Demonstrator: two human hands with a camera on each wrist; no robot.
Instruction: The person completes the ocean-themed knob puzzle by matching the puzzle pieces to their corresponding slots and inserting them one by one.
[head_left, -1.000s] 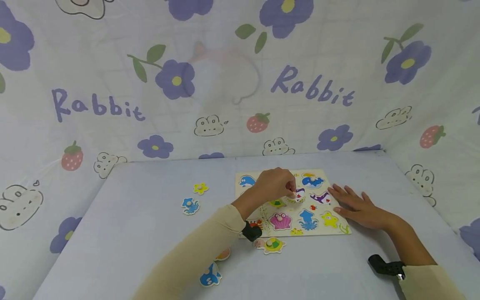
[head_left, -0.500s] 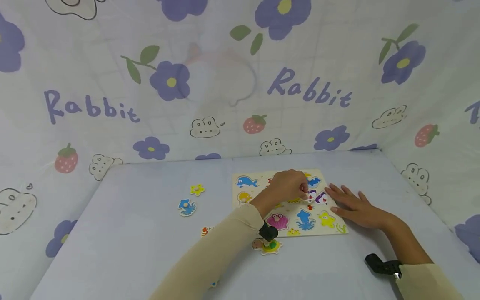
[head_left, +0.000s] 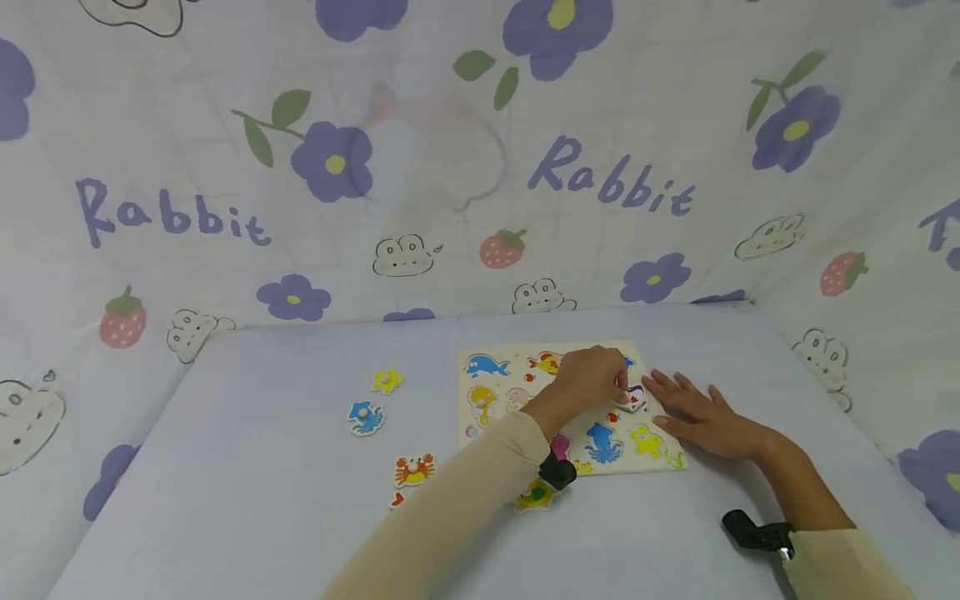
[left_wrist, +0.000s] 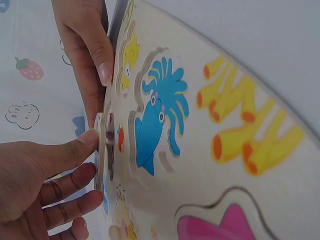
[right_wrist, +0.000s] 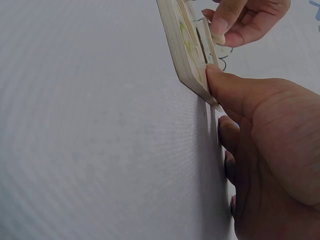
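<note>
My left hand (head_left: 588,382) pinches a purple-and-white whale puzzle piece (head_left: 635,402) by its knob, close over the right part of the pale peg puzzle board (head_left: 637,467). In the left wrist view the piece (left_wrist: 101,150) stands edge-on, overlapping the board face beside the blue squid picture (left_wrist: 155,120). My right hand (head_left: 708,422) lies at the board's right edge with fingers extended. Its thumb touches the board's edge in the right wrist view, and the other fingers rest on the table. Part of the board is hidden behind the left hand and sleeve.
Left of the board lie a yellow star piece (head_left: 387,381), a blue octopus piece (head_left: 367,418) and a crab piece (head_left: 415,471). A turtle piece (head_left: 534,496) sits at the board's front edge, partly under the left wrist. A printed curtain (head_left: 420,192) hangs behind the table.
My left hand has moved right across the board with the whale piece, to over the purple whale picture. The crab piece has come into view beside the sleeve. My right hand stays at the board's edge.
</note>
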